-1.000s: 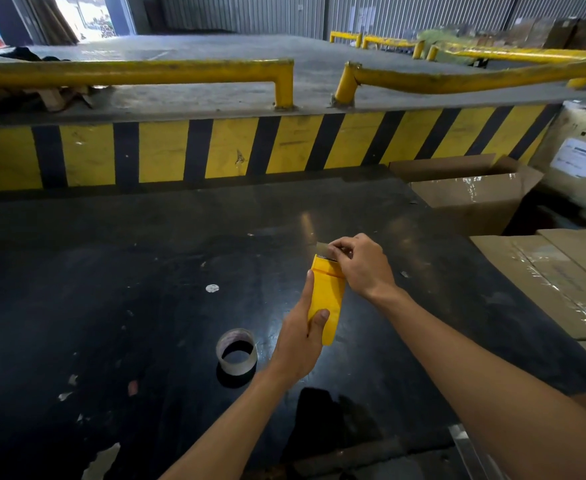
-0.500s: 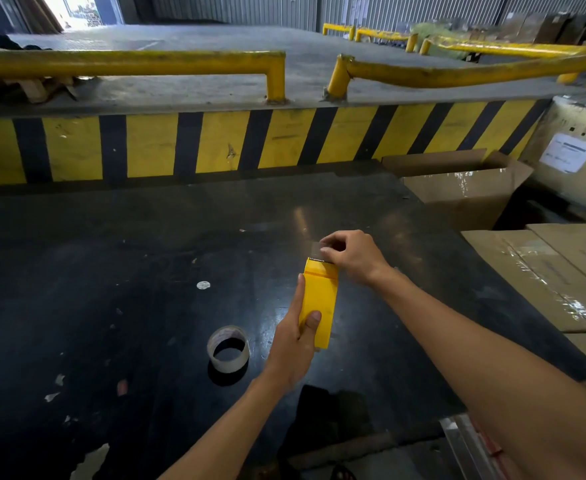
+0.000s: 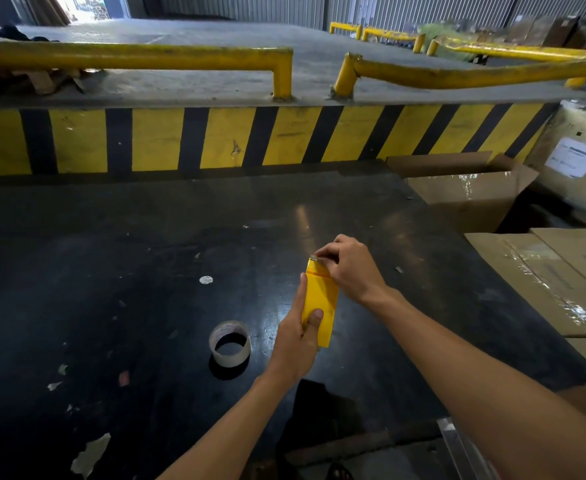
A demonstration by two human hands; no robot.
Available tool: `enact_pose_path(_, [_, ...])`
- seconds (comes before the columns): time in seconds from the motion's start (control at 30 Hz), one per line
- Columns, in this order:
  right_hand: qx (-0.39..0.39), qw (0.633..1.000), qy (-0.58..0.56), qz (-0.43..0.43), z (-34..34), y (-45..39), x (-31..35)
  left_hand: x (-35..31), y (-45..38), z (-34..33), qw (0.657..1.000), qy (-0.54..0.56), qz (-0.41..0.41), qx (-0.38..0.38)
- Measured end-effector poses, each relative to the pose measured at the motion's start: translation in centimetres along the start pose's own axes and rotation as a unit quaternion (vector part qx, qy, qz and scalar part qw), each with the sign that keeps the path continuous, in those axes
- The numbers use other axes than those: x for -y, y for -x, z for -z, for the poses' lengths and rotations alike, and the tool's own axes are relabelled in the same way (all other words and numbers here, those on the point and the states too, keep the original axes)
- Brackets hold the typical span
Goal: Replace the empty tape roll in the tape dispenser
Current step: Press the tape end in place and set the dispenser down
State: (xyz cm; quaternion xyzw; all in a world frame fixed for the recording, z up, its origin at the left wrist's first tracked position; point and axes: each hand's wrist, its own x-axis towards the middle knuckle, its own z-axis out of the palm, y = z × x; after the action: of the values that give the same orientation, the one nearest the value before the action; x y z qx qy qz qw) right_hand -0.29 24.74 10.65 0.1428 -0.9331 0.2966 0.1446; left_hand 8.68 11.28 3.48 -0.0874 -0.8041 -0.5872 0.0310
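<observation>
I hold a yellow tape dispenser (image 3: 321, 299) above the black table (image 3: 146, 254), its long body pointing away from me. My left hand (image 3: 296, 337) wraps its near end, thumb on top. My right hand (image 3: 348, 266) pinches the grey metal part at its far tip. A roll of clear tape (image 3: 230, 342) lies flat on the table just left of my left hand, untouched.
A yellow-and-black striped wall (image 3: 250, 138) with yellow rails stands beyond the table. An open cardboard box (image 3: 468, 192) and flat taped cartons (image 3: 554, 278) sit to the right. Paper scraps (image 3: 89, 453) litter the table's near left.
Both hands and the dispenser have stayed almost in place; my right fingers have shifted slightly on the dispenser's far tip. The tape roll has not moved.
</observation>
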Motion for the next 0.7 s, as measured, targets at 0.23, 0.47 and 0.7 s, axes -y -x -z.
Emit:
enact_pose_path(0.23, [-0.079,0.996,0.03,0.005,-1.1,1.6,0.3,0.1,-0.3,-0.5,1.0,0.004,-0.003,-0.004])
enact_pose_path(0.47, [-0.099,0.994,0.046,-0.004,-2.8,3.2,0.5,0.6,0.7,-1.1,0.999,0.017,0.019,-0.027])
enact_pose_path(0.7, [-0.079,0.995,0.059,0.004,-4.1,3.9,0.0,1.6,1.1,-1.0,0.999,0.022,0.025,-0.024])
